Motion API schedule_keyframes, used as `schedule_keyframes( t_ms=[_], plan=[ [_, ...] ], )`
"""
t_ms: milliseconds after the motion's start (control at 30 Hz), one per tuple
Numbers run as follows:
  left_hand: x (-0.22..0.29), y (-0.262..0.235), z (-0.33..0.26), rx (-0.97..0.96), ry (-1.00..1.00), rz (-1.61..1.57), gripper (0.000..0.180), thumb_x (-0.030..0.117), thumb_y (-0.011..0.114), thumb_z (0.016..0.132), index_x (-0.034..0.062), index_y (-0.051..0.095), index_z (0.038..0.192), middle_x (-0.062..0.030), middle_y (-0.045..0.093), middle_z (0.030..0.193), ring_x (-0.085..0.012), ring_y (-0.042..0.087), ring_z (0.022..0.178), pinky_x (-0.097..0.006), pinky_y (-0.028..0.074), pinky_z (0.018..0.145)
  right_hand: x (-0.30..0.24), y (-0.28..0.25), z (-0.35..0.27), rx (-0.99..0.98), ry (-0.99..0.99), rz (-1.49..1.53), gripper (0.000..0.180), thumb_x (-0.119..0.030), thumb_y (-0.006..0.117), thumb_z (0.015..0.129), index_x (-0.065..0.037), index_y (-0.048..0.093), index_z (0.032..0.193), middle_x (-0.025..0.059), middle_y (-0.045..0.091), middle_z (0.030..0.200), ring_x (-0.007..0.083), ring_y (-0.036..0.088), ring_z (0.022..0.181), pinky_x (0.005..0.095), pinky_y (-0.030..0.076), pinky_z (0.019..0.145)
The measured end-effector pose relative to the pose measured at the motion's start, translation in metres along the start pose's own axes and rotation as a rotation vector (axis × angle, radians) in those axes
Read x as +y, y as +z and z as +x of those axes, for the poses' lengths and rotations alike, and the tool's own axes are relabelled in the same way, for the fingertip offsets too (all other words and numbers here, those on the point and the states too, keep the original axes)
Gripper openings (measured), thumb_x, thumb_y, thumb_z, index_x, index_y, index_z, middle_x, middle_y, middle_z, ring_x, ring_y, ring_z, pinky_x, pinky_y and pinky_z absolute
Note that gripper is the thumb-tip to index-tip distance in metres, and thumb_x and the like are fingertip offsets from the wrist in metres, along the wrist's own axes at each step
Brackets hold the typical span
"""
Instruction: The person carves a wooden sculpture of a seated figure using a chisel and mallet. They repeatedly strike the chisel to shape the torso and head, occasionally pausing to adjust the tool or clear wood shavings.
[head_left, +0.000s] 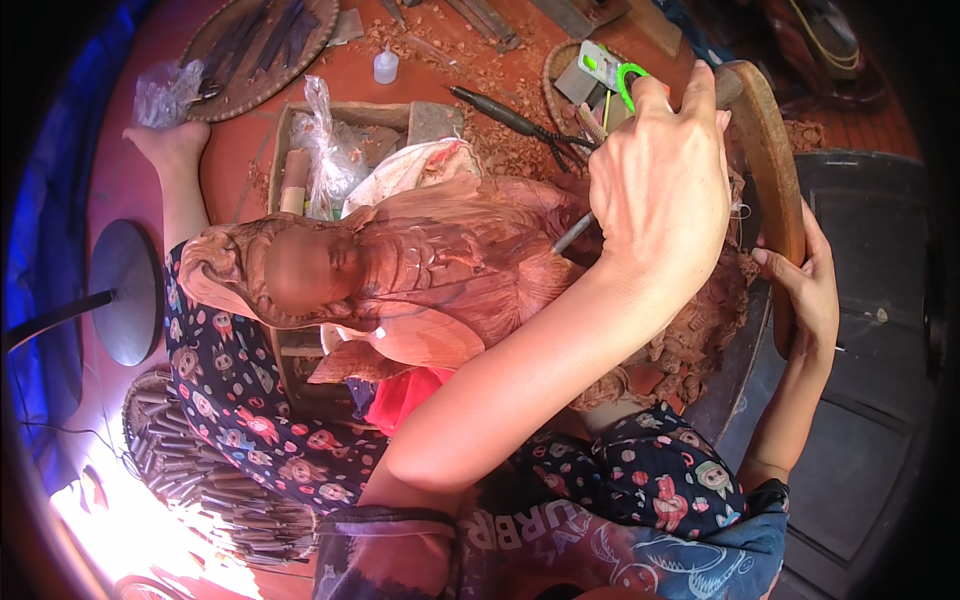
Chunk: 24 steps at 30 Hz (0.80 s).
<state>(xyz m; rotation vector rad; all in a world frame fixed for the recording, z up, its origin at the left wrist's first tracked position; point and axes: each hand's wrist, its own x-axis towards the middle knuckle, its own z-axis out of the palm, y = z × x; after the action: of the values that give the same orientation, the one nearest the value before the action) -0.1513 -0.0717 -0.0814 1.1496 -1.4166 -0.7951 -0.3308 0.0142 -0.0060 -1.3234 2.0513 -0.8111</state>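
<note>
In the middle of the scene, can see a reddish-brown carved wooden figure [450, 240], lying face up, with the head to the left and the lower end to the right. Looks, by judgement, well advanced in the carving: already clearly shaped at the hood and along the flowing folds of the robe. Seems less finished toward the right, at a rough, lumpy, deeply cut brown section [715, 330]. Perhaps lacks more cutting and smoothing there; cannot tell how much.

Right of centre, above the figure, notice the left hand [660, 180], with fingers bent and seemingly closed around a slim grey metal tool [574, 233], slanting down to the left, toward the robe. Cannot see the palm side, nor tell for sure if touching the wood with the tip.

Farther right, notice the right hand [815, 290], wrapped around a long, curved, brown wooden piece [778, 190], with the thumb on the left side and the other fingers on the right.

On the far side, beyond the figure, see also a black pen-shaped tool with a coiled cord [500, 110], among reddish wood shavings [470, 50]. At near left, see a dense row of thin dark rods [215, 480].
</note>
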Motion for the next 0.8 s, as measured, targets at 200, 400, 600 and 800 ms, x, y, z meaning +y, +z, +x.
schedule_keyframes(
  t_ms=[200, 400, 600, 800],
  plan=[
    [0.001, -0.003, 0.0, 0.0, 0.0, -0.016, 0.029, 0.02, 0.06, 0.089, 0.005, 0.066, 0.113, -0.0249, 0.063, 0.089, -0.0401, 0.065, 0.069, -0.047, 0.052, 0.061, -0.005, 0.001, -0.002, 0.007, 0.013, -0.003, 0.072, 0.0, 0.071, 0.071, -0.004, 0.045, 0.137, 0.0, 0.057, 0.093, 0.0069, 0.054, 0.078, 0.0205, 0.045, 0.066],
    [0.001, -0.004, 0.0, -0.006, -0.006, -0.017, 0.029, 0.02, 0.061, 0.089, 0.0053, 0.065, 0.113, -0.0242, 0.062, 0.088, -0.0395, 0.065, 0.068, -0.047, 0.052, 0.06, -0.003, -0.001, -0.004, 0.041, -0.011, -0.001, 0.068, 0.002, 0.069, 0.074, -0.003, 0.044, 0.137, 0.0014, 0.058, 0.092, 0.0068, 0.054, 0.077, 0.0201, 0.045, 0.066],
    [0.001, -0.005, -0.001, 0.009, 0.022, -0.047, 0.029, 0.02, 0.061, 0.089, 0.0058, 0.065, 0.114, -0.0232, 0.062, 0.087, -0.0395, 0.064, 0.067, -0.046, 0.052, 0.059, -0.002, -0.006, -0.006, 0.024, -0.046, -0.031, 0.07, 0.003, 0.068, 0.076, -0.003, 0.04, 0.14, 0.0019, 0.058, 0.091, 0.0063, 0.054, 0.075, 0.0191, 0.045, 0.064],
    [0.003, -0.011, -0.003, 0.03, 0.055, -0.1, 0.028, 0.019, 0.062, 0.088, 0.0069, 0.066, 0.113, -0.0216, 0.062, 0.085, -0.0385, 0.064, 0.065, -0.045, 0.052, 0.057, -0.006, -0.005, -0.013, 0.069, -0.062, -0.042, 0.068, 0.003, 0.067, 0.077, -0.003, 0.04, 0.14, 0.0021, 0.057, 0.09, 0.0068, 0.054, 0.075, 0.0198, 0.045, 0.064]
  ],
)
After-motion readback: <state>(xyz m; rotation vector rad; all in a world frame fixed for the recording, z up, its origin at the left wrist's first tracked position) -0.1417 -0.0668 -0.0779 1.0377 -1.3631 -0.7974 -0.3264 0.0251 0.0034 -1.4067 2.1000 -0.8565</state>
